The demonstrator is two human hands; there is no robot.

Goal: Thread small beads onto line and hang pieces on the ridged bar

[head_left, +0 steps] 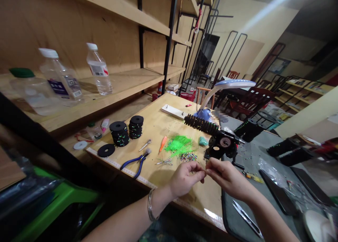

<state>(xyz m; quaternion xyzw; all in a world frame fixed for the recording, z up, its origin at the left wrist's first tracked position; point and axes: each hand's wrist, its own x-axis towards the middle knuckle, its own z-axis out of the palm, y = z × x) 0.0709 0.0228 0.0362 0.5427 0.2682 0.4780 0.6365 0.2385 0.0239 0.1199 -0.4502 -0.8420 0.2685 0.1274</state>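
My left hand point(186, 178), with a silver bangle on its wrist, and my right hand point(227, 178) meet above the table's front part. Both pinch at fingertip height; whatever is between the fingers is too small to make out. Just beyond them lies a pile of multicoloured beads point(188, 156), next to a heap of bright green strands point(179, 144). To the right rear of these stands a black clamp-like device point(223, 143) bearing a ribbed black roll point(201, 124). An orange pointed tool point(163, 144) and blue-handled pliers point(135, 164) lie on the left.
Black foam spools point(118, 133) and a flat black disc point(106, 150) stand at the left edge. A blue desk lamp point(234, 84) rises behind. Thread snips point(246, 219) lie on the dark mat point(232, 208) at right. Plastic bottles point(99, 71) stand on the wooden shelf point(124, 83).
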